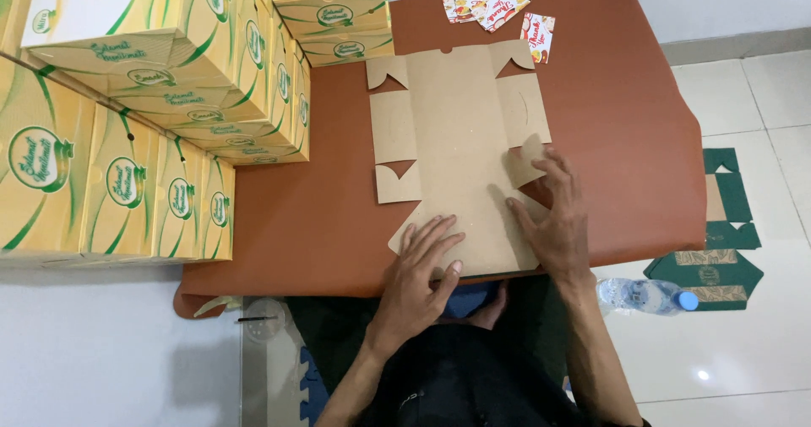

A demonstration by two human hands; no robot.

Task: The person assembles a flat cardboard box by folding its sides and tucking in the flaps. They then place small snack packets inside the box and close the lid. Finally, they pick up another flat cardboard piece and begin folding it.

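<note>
Two hands: both are laid on one flat cardboard blank at the near edge of a brown table.
Left hand: it is spread flat, palm down, fingers together and pointing away, and the near flap of the blank is pinned to the table by it.
Right hand: its fingers are curled over the right side of the blank; a small corner tab is lifted by the fingertips and stands tilted off the sheet. Nothing is enclosed in either hand.
Step in hand: judged from the raised tab, a flap is being bent up along its crease.
Doing it well: the pinning hand is best kept close to the crease, so that the sheet is not dragged; the tab should be bent along the scored line only, in one even push, and not creased across its middle.
Risk: thin board can be torn at the notched corners if it is pulled sideways.
Blank, place: it lies in the middle of the table, its near edge just at the table's rim, its far edge near some small printed cards.
Blank, look: plain brown on the face that shows, unprinted, cut with side panels and four notched corner tabs; three tabs lie flat.
Beside it: stacks of folded yellow-green boxes stand to the left, apart from the blank.
Floor: green blanks and a water bottle lie to the right.
</note>
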